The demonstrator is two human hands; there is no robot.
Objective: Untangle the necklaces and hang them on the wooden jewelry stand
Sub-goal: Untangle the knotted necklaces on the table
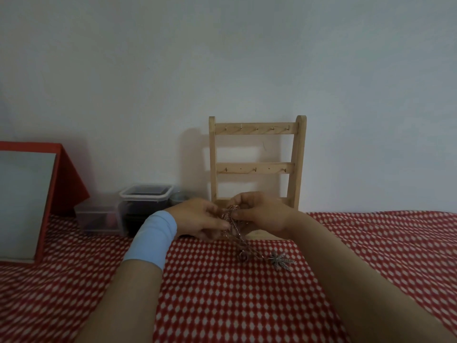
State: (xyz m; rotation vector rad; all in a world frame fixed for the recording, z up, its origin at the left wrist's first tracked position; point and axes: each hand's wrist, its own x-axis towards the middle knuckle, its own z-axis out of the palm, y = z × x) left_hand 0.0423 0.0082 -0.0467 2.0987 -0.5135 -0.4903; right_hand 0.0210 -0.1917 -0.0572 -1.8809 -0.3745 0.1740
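Note:
A tangled bunch of necklaces [233, 225] hangs between my two hands, just above the red checked cloth. My left hand [195, 219], with a light blue band on its wrist, pinches the tangle from the left. My right hand [262, 214] pinches it from the right, fingers curled round the chains. A silver leaf-shaped pendant [282, 261] and a small ring trail from the tangle onto the cloth. The wooden jewelry stand [256, 164] stands upright behind my hands against the wall; the hooks on its two bars carry nothing.
Clear plastic storage boxes [146, 204] stand left of the stand by the wall. A red-framed mirror [29, 201] leans at the far left. The red and white checked cloth [222, 293] covers the table.

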